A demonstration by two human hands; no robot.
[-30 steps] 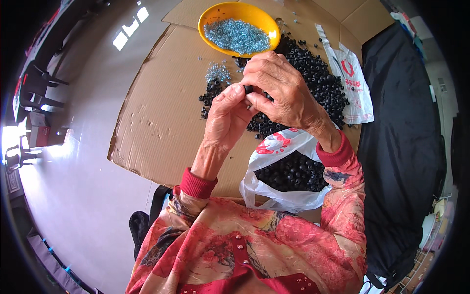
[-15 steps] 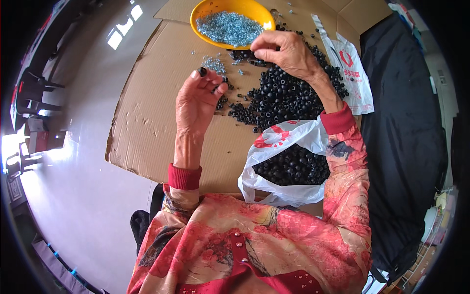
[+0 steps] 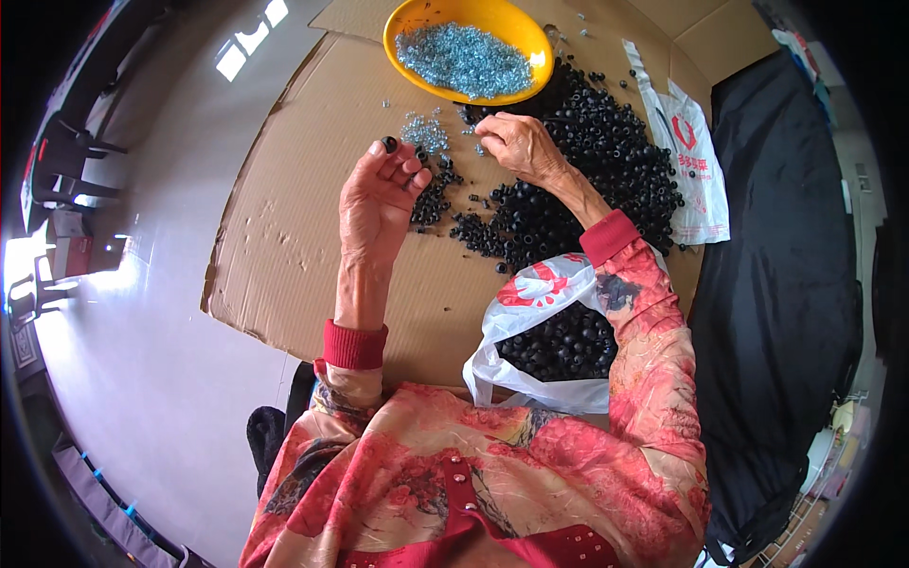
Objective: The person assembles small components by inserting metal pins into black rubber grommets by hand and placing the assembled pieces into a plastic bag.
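My left hand [image 3: 377, 204] is raised over the cardboard, pinching a black bead [image 3: 389, 144] between thumb and fingertip. A second dark bead [image 3: 421, 152] shows by its other fingers. My right hand [image 3: 524, 150] is closed in a pinch in front of the yellow bowl [image 3: 540, 62]; anything between its fingertips is too small to make out. Tiny blue beads [image 3: 462, 62] fill much of the bowl, and a few lie scattered [image 3: 426, 133] behind my left hand. Black beads [image 3: 530, 216] spread in a wide pile under and beside my right hand.
An open white plastic bag [image 3: 485, 364] with more black beads [image 3: 568, 343] lies close to my body. Another white bag [image 3: 701, 189] lies flat at the right edge of the cardboard [image 3: 284, 246]. Black cloth [image 3: 776, 284] covers something on the right; pale floor [image 3: 161, 312] is on the left.
My right hand has come away from the bowl's edge, moving left and nearer to my left hand, still pinched. My left hand stays almost in place with its bead.
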